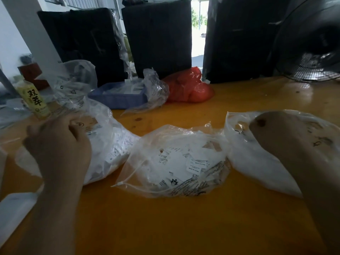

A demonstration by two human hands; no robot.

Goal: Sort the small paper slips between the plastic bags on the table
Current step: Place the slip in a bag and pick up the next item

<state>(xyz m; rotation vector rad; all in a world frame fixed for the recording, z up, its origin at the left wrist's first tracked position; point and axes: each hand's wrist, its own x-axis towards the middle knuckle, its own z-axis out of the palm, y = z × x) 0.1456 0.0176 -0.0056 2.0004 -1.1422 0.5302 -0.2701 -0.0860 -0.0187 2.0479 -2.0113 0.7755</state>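
Three clear plastic bags of paper slips point(193, 162) are laid in a row toward the near edge of the bench point(184, 227), presumably so each stays within reach. The left bag point(110, 144) is covered by the left hand point(58, 144), fingers curled. The right bag point(261, 162) is entered by the right hand point(287, 137); its grip cannot be told. The middle bag point(165, 188) lies untouched.
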